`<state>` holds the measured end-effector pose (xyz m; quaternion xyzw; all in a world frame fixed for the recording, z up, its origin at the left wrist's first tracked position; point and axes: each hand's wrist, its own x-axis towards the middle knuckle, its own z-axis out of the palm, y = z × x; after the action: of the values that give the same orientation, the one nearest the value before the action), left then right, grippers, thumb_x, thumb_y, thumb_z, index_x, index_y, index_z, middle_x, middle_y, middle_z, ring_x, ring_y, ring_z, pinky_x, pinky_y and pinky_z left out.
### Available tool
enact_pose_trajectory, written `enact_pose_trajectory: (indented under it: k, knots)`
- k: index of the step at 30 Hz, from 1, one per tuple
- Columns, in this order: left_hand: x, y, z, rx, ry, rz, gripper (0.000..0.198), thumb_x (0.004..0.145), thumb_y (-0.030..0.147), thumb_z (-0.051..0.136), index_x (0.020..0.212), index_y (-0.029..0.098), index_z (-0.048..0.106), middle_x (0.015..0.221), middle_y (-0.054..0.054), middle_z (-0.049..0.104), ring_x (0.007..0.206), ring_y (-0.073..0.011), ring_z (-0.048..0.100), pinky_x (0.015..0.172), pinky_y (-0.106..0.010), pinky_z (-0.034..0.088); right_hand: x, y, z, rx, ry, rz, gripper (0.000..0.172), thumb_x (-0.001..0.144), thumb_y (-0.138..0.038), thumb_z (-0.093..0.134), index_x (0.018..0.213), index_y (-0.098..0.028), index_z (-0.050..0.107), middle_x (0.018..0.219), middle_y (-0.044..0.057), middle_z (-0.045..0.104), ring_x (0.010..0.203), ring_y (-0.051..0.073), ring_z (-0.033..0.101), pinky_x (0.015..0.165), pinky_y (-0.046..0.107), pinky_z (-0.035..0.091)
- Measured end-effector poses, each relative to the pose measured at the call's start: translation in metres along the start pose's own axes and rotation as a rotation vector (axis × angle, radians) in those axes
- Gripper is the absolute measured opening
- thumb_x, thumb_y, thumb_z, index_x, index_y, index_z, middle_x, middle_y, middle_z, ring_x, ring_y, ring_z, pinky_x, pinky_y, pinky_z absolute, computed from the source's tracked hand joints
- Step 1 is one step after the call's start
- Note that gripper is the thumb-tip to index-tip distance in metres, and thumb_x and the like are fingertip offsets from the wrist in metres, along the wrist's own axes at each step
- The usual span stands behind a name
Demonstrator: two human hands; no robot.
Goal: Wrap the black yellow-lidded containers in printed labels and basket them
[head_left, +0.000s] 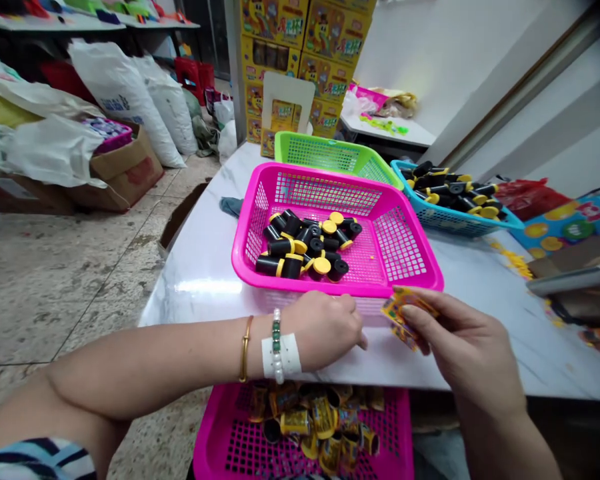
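My right hand pinches a few small printed yellow-orange labels between thumb and fingers, just off the near right corner of the pink basket. My left hand is closed, its back facing up, over the table edge in front of that basket. Whatever its curled fingers hold, if anything, is hidden. Inside the pink basket lie several black cylinders with yellow caps, heaped towards the left. Below the table edge, a second pink basket contains several cylinders wrapped in yellow printed labels.
Behind the pink basket stand a green basket and a blue basket of black-and-yellow cylinders. Printed yellow boxes are stacked at the back of the white table. White sacks and a cardboard box sit on the floor at left.
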<state>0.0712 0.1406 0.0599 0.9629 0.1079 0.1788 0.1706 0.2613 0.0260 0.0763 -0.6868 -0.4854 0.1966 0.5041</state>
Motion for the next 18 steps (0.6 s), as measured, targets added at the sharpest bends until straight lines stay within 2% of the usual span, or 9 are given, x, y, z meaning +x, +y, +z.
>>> enact_pose_trajectory:
  k: [2, 5, 7, 9, 12, 15, 18]
  knots:
    - [-0.002, 0.004, -0.005, -0.114, 0.097, -0.062, 0.038, 0.095, 0.045, 0.067, 0.092, 0.008, 0.073, 0.081, -0.013, 0.075, 0.068, -0.0221, 0.069, 0.056, -0.030, 0.048, -0.001, 0.002, 0.003, 0.136, 0.015, 0.077, 0.016, 0.083, -0.035, 0.082, 0.094, -0.023, 0.080, 0.073, 0.002, 0.077, 0.051, 0.015, 0.066, 0.043, 0.024, 0.055]
    - [0.000, 0.009, -0.023, -0.453, 0.270, -0.149, 0.035, 0.095, 0.043, 0.068, 0.102, 0.009, 0.072, 0.082, -0.010, 0.077, 0.064, -0.0168, 0.069, 0.060, -0.027, 0.052, 0.001, -0.003, 0.016, 0.277, 0.041, 0.034, 0.010, 0.087, -0.032, 0.080, 0.085, -0.023, 0.078, 0.067, 0.000, 0.075, 0.050, 0.013, 0.066, 0.048, 0.023, 0.058]
    - [0.004, 0.011, -0.032, -0.664, 0.299, -0.233, 0.029, 0.095, 0.039, 0.067, 0.097, 0.010, 0.072, 0.077, -0.007, 0.076, 0.058, -0.0134, 0.067, 0.058, -0.024, 0.051, 0.001, -0.010, 0.029, 0.297, 0.057, -0.023, 0.009, 0.088, -0.030, 0.078, 0.085, -0.023, 0.077, 0.064, -0.001, 0.074, 0.049, 0.012, 0.066, 0.049, 0.021, 0.058]
    - [0.006, 0.010, -0.037, -0.800, 0.283, -0.306, 0.026, 0.097, 0.034, 0.063, 0.086, 0.011, 0.071, 0.068, -0.005, 0.074, 0.054, -0.0116, 0.065, 0.056, -0.022, 0.050, -0.001, -0.016, 0.039, 0.285, 0.018, -0.065, 0.017, 0.092, -0.032, 0.074, 0.079, -0.021, 0.076, 0.060, -0.002, 0.071, 0.048, 0.011, 0.065, 0.048, 0.020, 0.057]
    - [0.009, 0.003, -0.042, -0.757, 0.290, -0.299, 0.026, 0.097, 0.025, 0.060, 0.075, 0.012, 0.068, 0.060, -0.001, 0.067, 0.051, -0.0089, 0.059, 0.054, -0.019, 0.044, 0.001, -0.022, 0.044, 0.247, -0.106, -0.083, 0.030, 0.096, -0.038, 0.067, 0.073, -0.020, 0.073, 0.060, 0.000, 0.069, 0.052, 0.011, 0.066, 0.050, 0.019, 0.056]
    - [0.010, -0.007, -0.047, -0.596, 0.308, -0.224, 0.022, 0.093, 0.020, 0.063, 0.074, 0.012, 0.069, 0.060, 0.001, 0.064, 0.053, -0.0071, 0.053, 0.054, -0.019, 0.038, 0.013, -0.026, 0.034, 0.227, -0.184, -0.018, 0.021, 0.091, -0.041, 0.074, 0.084, -0.021, 0.077, 0.066, 0.000, 0.071, 0.055, 0.011, 0.065, 0.051, 0.019, 0.055]
    - [0.011, -0.014, -0.051, -0.607, 0.353, -0.238, 0.021, 0.092, 0.021, 0.063, 0.073, 0.013, 0.067, 0.058, 0.003, 0.059, 0.052, -0.0066, 0.049, 0.053, -0.020, 0.036, 0.028, -0.030, 0.024, 0.206, -0.196, 0.038, 0.020, 0.085, -0.040, 0.080, 0.079, -0.020, 0.078, 0.061, -0.001, 0.068, 0.050, 0.009, 0.059, 0.046, 0.017, 0.050]
